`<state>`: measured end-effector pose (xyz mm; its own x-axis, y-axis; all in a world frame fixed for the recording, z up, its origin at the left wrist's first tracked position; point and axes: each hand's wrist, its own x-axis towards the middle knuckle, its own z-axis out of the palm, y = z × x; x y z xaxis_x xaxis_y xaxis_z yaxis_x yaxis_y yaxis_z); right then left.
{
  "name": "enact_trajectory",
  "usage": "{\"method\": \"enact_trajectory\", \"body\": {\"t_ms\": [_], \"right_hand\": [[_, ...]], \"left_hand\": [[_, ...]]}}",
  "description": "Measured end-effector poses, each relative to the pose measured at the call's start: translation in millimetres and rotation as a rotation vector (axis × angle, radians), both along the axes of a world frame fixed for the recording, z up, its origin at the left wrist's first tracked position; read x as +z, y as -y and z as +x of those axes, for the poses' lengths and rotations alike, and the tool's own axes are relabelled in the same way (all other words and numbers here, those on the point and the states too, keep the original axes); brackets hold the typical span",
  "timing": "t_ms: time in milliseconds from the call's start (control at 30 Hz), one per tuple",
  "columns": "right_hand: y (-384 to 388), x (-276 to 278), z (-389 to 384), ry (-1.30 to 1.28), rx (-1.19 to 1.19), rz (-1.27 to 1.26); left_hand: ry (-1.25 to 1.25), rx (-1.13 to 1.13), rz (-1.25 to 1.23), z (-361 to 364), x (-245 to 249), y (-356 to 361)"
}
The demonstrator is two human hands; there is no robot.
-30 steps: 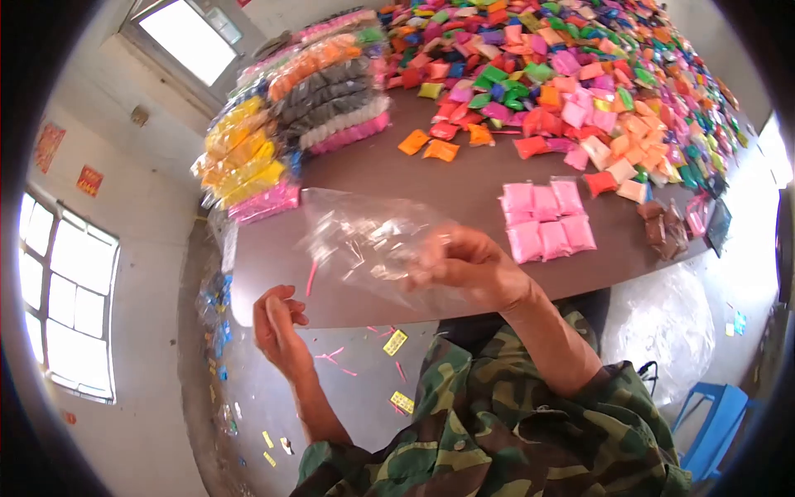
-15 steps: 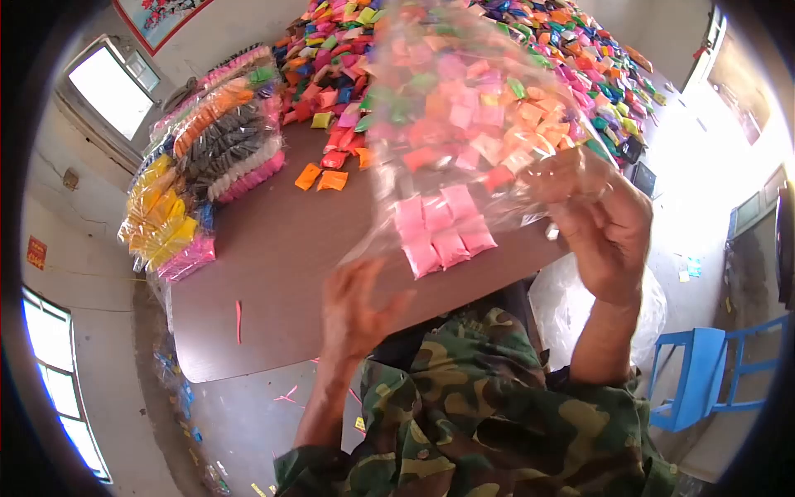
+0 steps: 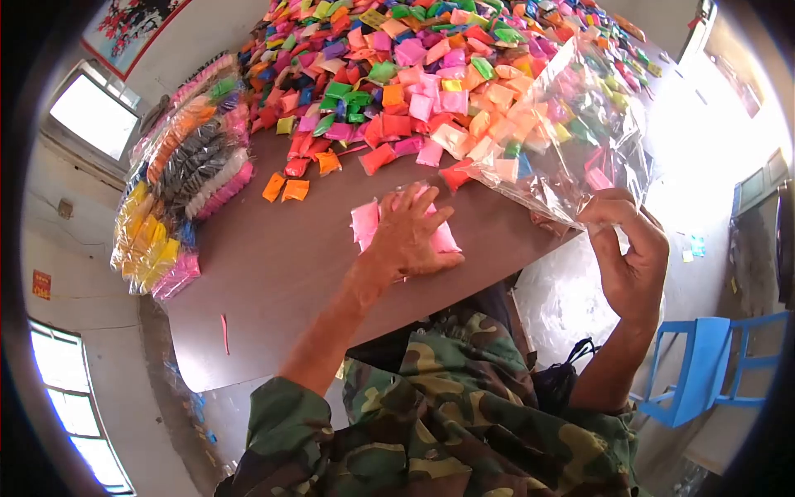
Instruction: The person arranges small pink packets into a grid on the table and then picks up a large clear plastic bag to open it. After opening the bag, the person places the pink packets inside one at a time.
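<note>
Several pink packets (image 3: pixel 364 222) lie together in rows on the brown table (image 3: pixel 273 290). My left hand (image 3: pixel 406 228) rests over them with its fingers spread, hiding most of the group. To the right, my right hand (image 3: pixel 625 240) pinches the edge of a large clear plastic bag (image 3: pixel 571 157) between thumb and fingers. The bag is held up and fans out toward the far side of the table, with coloured packets showing through it.
A big heap of coloured packets (image 3: pixel 397 74) covers the table's far side. Bagged packets (image 3: pixel 178 182) are stacked at the left. Two orange packets (image 3: pixel 283 188) and a thin red strip (image 3: pixel 224 334) lie on the table. A blue chair (image 3: pixel 691 364) stands at the right.
The clear bag has swung to the right with my right hand, off the pink packets. My left hand has moved forward from the table's near edge onto those packets.
</note>
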<state>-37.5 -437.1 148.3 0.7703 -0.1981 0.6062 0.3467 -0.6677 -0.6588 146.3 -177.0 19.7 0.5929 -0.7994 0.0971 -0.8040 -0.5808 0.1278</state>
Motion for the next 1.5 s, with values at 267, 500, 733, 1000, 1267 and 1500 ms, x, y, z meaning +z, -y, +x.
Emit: {"method": "enact_trajectory", "body": {"t_ms": [267,500,733,1000,1267,1500], "right_hand": [[-1,-10,-1,-0.063,0.014,0.046],[-28,-9,12,-0.225,0.023,-0.111],[-71,1,48,-0.15,0.185,-0.493],[-114,-8,85,-0.265,0.404,-0.886],[-119,-21,110,-0.116,0.359,-1.012],[-111,-30,110,-0.089,0.382,-1.011]], "left_hand": [[-0.001,0.021,0.014,-3,4,-36],[-0.005,0.056,0.03,6,13,-121],[-0.025,0.232,0.034,19,15,-226],[0.019,0.371,0.048,15,14,-273],[0.115,0.358,-0.032,-6,47,-264],[0.21,0.086,-0.181,-15,124,-175]]}}
